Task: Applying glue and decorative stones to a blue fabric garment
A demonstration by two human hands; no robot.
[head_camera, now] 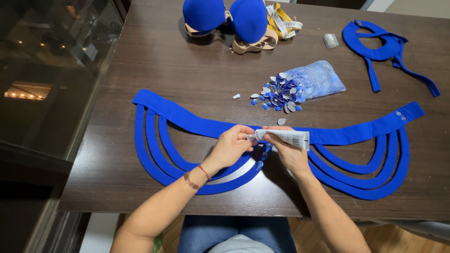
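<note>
Blue band (197, 122) lay under both hands: right hand (290, 152) gripped glue tube (286, 137), left hand (230, 147) pinched its nozzle. Over-squeeze would likely smear fabric.

I'm seeing both forearms reaching in, the left hand (229, 146) curling its fingertips beside the right hand (289, 152), whose fingers are closing in a grip.

White glue tube (286, 137), horizontal, over flat blue strappy belt (187, 122)
</note>
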